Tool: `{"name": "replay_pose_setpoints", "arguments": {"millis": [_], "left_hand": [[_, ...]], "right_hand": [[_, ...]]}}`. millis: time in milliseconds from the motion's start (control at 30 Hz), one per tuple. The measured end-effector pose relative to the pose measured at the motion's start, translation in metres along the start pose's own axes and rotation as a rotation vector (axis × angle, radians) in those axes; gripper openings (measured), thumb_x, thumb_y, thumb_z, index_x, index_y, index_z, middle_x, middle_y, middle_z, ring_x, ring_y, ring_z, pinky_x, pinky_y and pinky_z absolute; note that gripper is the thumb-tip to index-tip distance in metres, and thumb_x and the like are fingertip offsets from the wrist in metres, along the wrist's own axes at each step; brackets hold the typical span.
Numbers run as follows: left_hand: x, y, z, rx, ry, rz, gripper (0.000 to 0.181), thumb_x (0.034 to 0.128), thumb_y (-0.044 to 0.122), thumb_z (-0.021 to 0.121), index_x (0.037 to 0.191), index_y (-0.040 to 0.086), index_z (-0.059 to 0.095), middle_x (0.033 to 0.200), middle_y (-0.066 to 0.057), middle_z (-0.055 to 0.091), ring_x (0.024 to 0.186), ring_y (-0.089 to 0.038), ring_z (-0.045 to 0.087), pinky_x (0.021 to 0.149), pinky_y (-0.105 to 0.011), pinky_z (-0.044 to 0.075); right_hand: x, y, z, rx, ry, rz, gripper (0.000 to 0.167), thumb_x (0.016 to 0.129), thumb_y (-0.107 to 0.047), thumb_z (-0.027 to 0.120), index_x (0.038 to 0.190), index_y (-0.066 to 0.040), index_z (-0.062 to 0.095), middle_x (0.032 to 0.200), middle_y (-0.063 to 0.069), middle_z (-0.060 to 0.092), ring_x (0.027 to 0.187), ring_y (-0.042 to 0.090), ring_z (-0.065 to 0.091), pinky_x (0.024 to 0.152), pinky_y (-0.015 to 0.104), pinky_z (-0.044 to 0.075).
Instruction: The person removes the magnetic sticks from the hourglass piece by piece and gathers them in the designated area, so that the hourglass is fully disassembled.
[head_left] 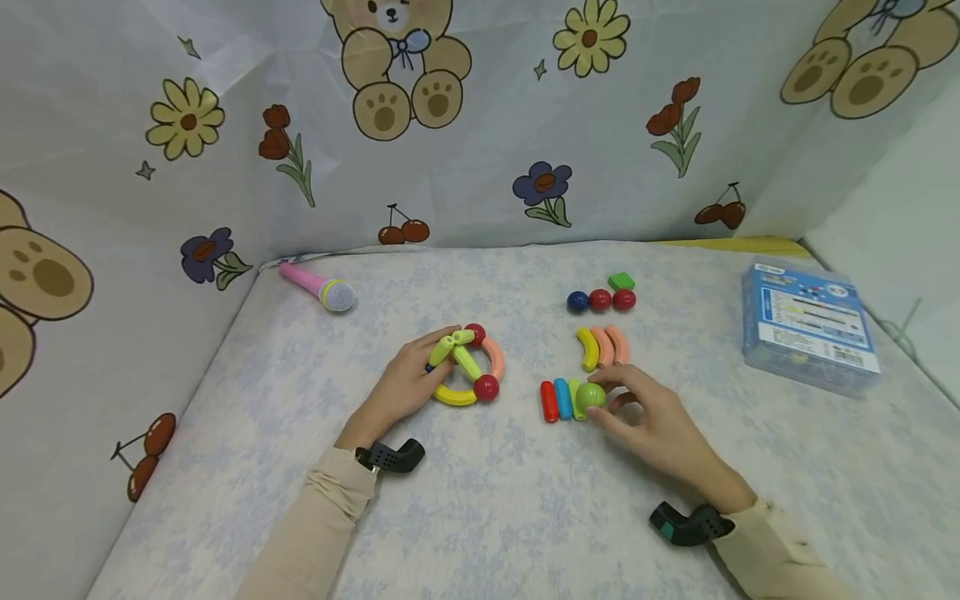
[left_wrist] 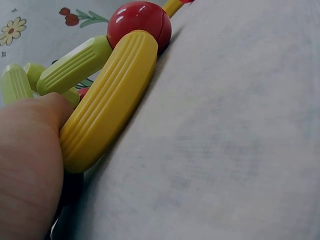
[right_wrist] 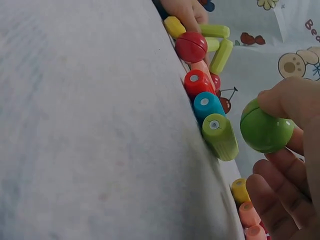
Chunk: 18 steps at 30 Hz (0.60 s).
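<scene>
My left hand grips the left side of a ring-shaped build of curved rods and balls, with its yellow curved piece and red ball close to the thumb. Light green rods stand up over the ring. Between the thumb and fingers of my right hand is a green ball, pinched above the table. Just beside it lie a light green rod, a blue rod and a red rod in a row.
Behind the rods lie a yellow curved piece and two pink ones. Farther back are a blue ball, two red balls and a green block. A pink microphone lies back left; a plastic box sits at right.
</scene>
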<state>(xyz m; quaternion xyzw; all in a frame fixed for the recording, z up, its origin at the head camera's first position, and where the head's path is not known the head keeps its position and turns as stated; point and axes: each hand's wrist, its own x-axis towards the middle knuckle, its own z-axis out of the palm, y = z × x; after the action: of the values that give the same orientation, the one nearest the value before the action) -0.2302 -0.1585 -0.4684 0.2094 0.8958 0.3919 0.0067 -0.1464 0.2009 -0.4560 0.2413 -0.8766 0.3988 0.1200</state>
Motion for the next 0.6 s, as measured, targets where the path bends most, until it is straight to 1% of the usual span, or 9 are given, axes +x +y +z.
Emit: {"name": "replay_pose_setpoints", "arguments": {"millis": [33, 100, 167, 233, 333, 400, 467, 500, 600], "left_hand": [[0.000, 0.000, 0.000, 0.001, -0.001, -0.001, 0.050, 0.1056, 0.022, 0.059, 0.154, 0.018, 0.050, 0.156, -0.001, 0.051, 0.134, -0.020, 0.054, 0.104, -0.042, 0.046], [0.000, 0.001, -0.001, 0.001, -0.005, -0.002, 0.050, 0.1054, 0.020, 0.059, 0.154, 0.017, 0.049, 0.156, -0.001, 0.051, 0.122, -0.021, 0.058, 0.099, -0.040, 0.046], [0.000, 0.002, -0.002, 0.001, -0.009, -0.002, 0.050, 0.1050, 0.018, 0.058, 0.154, 0.017, 0.049, 0.156, 0.000, 0.051, 0.105, -0.020, 0.059, 0.091, -0.038, 0.045], [0.001, 0.002, -0.004, 0.002, -0.012, -0.002, 0.051, 0.1044, 0.015, 0.058, 0.154, 0.017, 0.049, 0.156, 0.002, 0.051, 0.088, -0.020, 0.054, 0.083, -0.036, 0.045], [0.002, 0.001, -0.004, 0.005, -0.015, -0.002, 0.050, 0.1044, 0.015, 0.058, 0.154, 0.018, 0.050, 0.156, 0.003, 0.051, 0.078, -0.021, 0.049, 0.077, -0.034, 0.044], [0.002, 0.001, -0.004, 0.001, -0.012, 0.001, 0.050, 0.1043, 0.015, 0.058, 0.153, 0.017, 0.051, 0.155, 0.002, 0.051, 0.077, -0.021, 0.049, 0.075, -0.034, 0.044], [0.001, 0.000, -0.003, -0.002, -0.008, 0.002, 0.050, 0.1044, 0.015, 0.059, 0.153, 0.017, 0.051, 0.155, 0.002, 0.052, 0.087, -0.020, 0.053, 0.081, -0.035, 0.045], [0.001, 0.000, -0.003, -0.005, -0.008, 0.002, 0.050, 0.1045, 0.016, 0.059, 0.154, 0.018, 0.050, 0.155, 0.002, 0.052, 0.092, -0.019, 0.055, 0.083, -0.036, 0.045], [0.001, -0.001, -0.001, -0.004, -0.014, 0.005, 0.050, 0.1044, 0.016, 0.059, 0.154, 0.018, 0.050, 0.155, 0.003, 0.052, 0.101, -0.019, 0.055, 0.087, -0.036, 0.044]], "right_hand": [[0.000, 0.000, 0.000, 0.011, -0.006, -0.008, 0.041, 0.087, -0.002, 0.081, 0.124, -0.006, 0.065, 0.118, -0.001, 0.067, 0.088, 0.008, 0.065, 0.077, 0.025, 0.058], [0.000, 0.000, 0.001, 0.021, -0.009, -0.019, 0.041, 0.086, -0.002, 0.081, 0.124, -0.006, 0.065, 0.118, -0.001, 0.067, 0.085, 0.009, 0.065, 0.077, 0.025, 0.058], [0.001, -0.001, -0.001, 0.019, 0.001, -0.020, 0.042, 0.086, -0.001, 0.082, 0.124, -0.006, 0.065, 0.118, 0.000, 0.068, 0.087, 0.008, 0.065, 0.076, 0.025, 0.058], [0.003, -0.001, -0.003, 0.018, 0.020, -0.014, 0.043, 0.085, 0.000, 0.082, 0.124, -0.005, 0.065, 0.116, 0.001, 0.068, 0.090, 0.007, 0.064, 0.077, 0.025, 0.058], [0.011, 0.001, -0.008, -0.005, 0.055, -0.013, 0.043, 0.085, 0.001, 0.082, 0.124, -0.005, 0.065, 0.113, 0.002, 0.069, 0.095, 0.008, 0.063, 0.077, 0.023, 0.058], [0.020, 0.003, -0.013, -0.018, 0.073, -0.015, 0.042, 0.085, 0.001, 0.081, 0.123, -0.004, 0.065, 0.112, 0.005, 0.070, 0.096, 0.011, 0.063, 0.078, 0.022, 0.058], [0.030, 0.006, -0.018, -0.044, 0.086, -0.009, 0.040, 0.087, -0.001, 0.081, 0.124, -0.004, 0.065, 0.112, 0.007, 0.070, 0.095, 0.015, 0.063, 0.078, 0.018, 0.056], [0.036, 0.007, -0.021, -0.049, 0.090, 0.005, 0.040, 0.088, -0.003, 0.080, 0.125, -0.004, 0.065, 0.112, 0.008, 0.070, 0.096, 0.018, 0.063, 0.079, 0.016, 0.055], [0.052, 0.012, -0.029, -0.064, 0.088, 0.066, 0.040, 0.092, -0.009, 0.077, 0.129, -0.004, 0.063, 0.115, 0.010, 0.068, 0.099, 0.025, 0.063, 0.080, 0.011, 0.050]]}}
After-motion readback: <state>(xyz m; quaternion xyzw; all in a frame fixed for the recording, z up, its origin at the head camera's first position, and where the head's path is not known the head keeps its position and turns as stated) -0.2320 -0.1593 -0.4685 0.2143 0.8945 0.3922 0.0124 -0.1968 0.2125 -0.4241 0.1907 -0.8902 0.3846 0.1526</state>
